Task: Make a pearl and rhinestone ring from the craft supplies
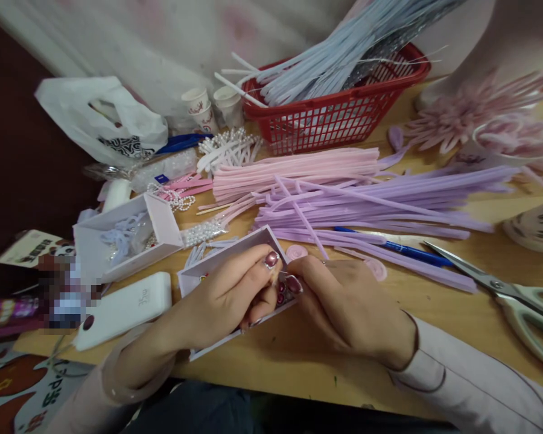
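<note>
My left hand (228,292) and my right hand (348,307) meet over a small white open box (235,256) at the front of the wooden table (425,313). Both hands have their fingers curled and pinched together at the box's right end. What they pinch is too small and hidden to name. Just behind the hands lie small pink coiled spirals (295,251) and a spread of purple pipe cleaners (380,202) beside a bundle of pink pipe cleaners (298,172).
A red basket (339,117) of pale blue pipe cleaners stands at the back. Scissors (516,298) lie at the right, a blue pen (402,248) under the purple stems. A white power bank (124,307), a second white box (127,238), pearl strings, paper cups and a plastic bag sit left.
</note>
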A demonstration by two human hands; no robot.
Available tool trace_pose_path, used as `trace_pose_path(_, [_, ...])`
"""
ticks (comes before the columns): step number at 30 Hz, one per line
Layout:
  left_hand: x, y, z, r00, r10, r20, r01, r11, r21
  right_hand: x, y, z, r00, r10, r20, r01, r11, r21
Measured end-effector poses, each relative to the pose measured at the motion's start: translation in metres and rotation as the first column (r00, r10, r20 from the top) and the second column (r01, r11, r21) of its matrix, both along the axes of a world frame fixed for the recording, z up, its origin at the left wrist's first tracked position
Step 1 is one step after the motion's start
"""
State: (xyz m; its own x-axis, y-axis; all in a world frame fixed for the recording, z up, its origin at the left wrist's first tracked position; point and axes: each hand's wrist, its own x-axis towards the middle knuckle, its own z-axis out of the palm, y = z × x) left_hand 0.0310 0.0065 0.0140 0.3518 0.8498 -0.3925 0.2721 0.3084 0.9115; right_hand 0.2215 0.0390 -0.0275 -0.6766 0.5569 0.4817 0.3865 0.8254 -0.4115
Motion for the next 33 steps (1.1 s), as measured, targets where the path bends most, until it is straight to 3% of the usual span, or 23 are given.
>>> trace_pose_path(14, [0.0012,-0.0002,-0.0005,0.999,-0.026,-0.020,0.027,0.998,0.053,-0.0002,0.0012,0.0020,1.000,0.022,0.013,-0.022,0.999,0.046])
trace_pose_path(23, [0.0049,0.0007,0.0033,0.991,-0.071,-0.117,0.091,0.979,0.180,-0.0006,0.0011,0.0015,0.998,0.039,0.046,-0.040,0.999,0.028])
trace_pose_path(28, [0.0059,-0.0005,0.0025,0.995,-0.047,-0.091,0.061,0.986,0.155,-0.0008,0.0003,0.0011,0.999,0.012,0.032,-0.012,1.000,0.009])
trace_pose_path(33, [0.0070,-0.0002,0.0014,0.997,-0.048,-0.063,0.058,0.985,0.165,0.0005,0.0003,0.0015,1.000,0.012,0.011,-0.012,0.997,0.071])
